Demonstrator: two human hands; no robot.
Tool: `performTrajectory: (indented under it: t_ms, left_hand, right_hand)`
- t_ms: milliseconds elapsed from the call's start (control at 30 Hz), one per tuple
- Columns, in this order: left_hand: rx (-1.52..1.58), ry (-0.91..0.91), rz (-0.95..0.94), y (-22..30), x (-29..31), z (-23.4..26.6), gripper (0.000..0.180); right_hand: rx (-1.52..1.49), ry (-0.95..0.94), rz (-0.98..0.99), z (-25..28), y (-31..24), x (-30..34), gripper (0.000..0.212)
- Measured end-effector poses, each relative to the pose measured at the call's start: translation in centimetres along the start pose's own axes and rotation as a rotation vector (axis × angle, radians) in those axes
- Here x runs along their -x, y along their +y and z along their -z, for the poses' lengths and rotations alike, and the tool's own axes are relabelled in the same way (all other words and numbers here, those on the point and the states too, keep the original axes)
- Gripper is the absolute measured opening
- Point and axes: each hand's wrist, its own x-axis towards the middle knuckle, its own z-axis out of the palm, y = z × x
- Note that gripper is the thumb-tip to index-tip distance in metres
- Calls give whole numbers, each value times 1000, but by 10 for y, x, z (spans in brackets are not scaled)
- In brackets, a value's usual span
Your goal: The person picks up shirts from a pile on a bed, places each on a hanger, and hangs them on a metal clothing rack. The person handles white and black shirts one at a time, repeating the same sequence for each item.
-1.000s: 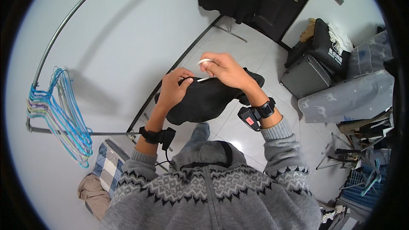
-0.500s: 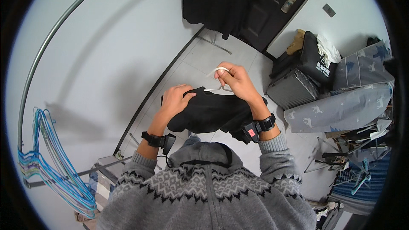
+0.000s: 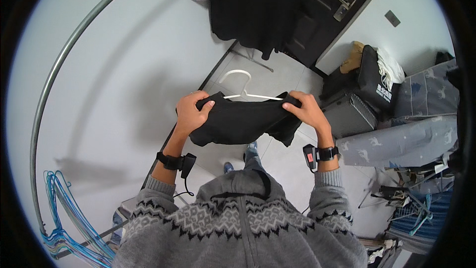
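A black shirt (image 3: 238,123) is stretched between my hands in front of me. Inside its neck opening sits a white clothes hanger (image 3: 244,91), its hook standing free above the collar. My left hand (image 3: 193,113) is closed round the shirt's left shoulder, thumb on top. At the opposite shoulder, my right hand (image 3: 306,109) grips the cloth over the hanger's end. The lower part of the shirt hangs down out of sight beneath the upper folds.
A metal rail (image 3: 57,64) curves up on the left, with several blue hangers (image 3: 74,223) at its lower end. Another black garment (image 3: 253,10) hangs ahead beside a dark door (image 3: 317,25). On the right are a grey case (image 3: 349,114), a black bag (image 3: 369,77) and patterned grey fabric (image 3: 396,141).
My right hand has let go of the hanger's hook and moved right and down onto the shirt's shoulder. My left hand has shifted left; the shirt is now spread wider over the hanger.
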Motion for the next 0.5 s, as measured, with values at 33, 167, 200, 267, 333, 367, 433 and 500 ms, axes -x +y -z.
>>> performTrajectory:
  t_ms: [33,167,200,267,333,367,433,500]
  left_hand:
    - [-30,-4,-15,-4,-11,0,15]
    - [-54,-63,16,-13,-73,-13,16]
    - [-65,-50,-19,-13,-89,-18,16]
    - [-80,-15,-101,-12,-131,-27,16]
    - [-86,21,-159,-9,-170,-30,18]
    - [-78,31,-182,-8,-190,-31,18]
    - [-63,41,-174,-5,-227,-32,20]
    - [-94,50,-137,-6,-262,-28,20]
  right_hand:
    - [15,2,-20,2,10,-6,33]
    - [-69,123,24,9,51,-46,27]
    - [-98,159,23,14,59,-56,27]
    - [-135,227,-20,28,75,-86,27]
    - [-133,291,12,44,87,-117,29]
    - [-111,306,15,54,91,-134,29]
    - [-75,379,53,73,100,-167,30]
    - [-112,411,91,92,108,-199,30]
